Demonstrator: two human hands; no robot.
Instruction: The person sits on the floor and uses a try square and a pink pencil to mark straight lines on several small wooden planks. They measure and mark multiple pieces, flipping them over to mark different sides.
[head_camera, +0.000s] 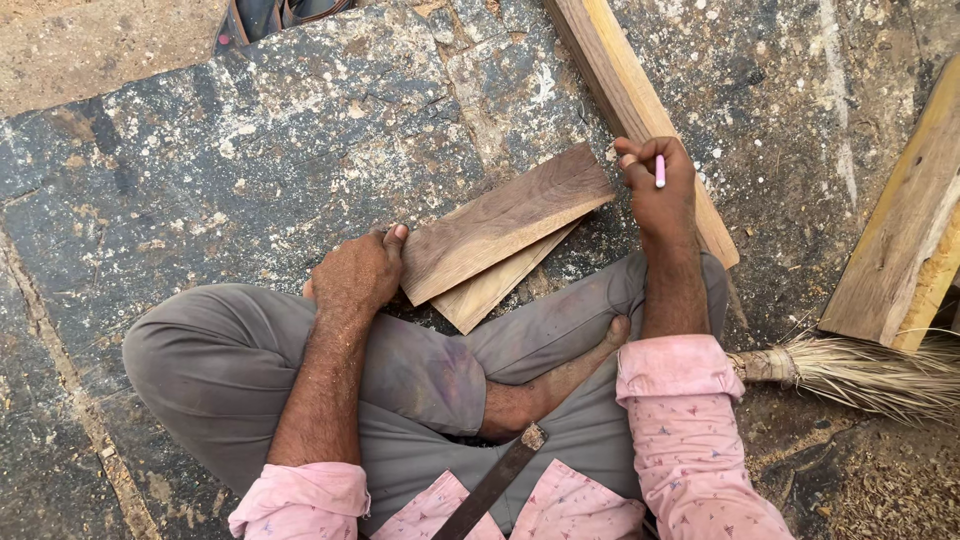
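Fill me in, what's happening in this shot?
A person sits cross-legged on a stone floor. The left hand grips the near end of a dark wooden board, which lies on a paler board. The right hand holds a pink marker above a long timber plank. A straw broom lies at the right, and a flat metal blade rests across the lap.

The person sits cross-legged, both forearms bare below rolled pink sleeves. The left hand (358, 272) lies knuckles up just ahead of the left knee, fingers curled, thumb stretched out flat to its right. The right hand (658, 185) is raised farther forward, well apart from the left, its fingers folded into a loose fist, wrist straight. A bare foot rests between the forearms.
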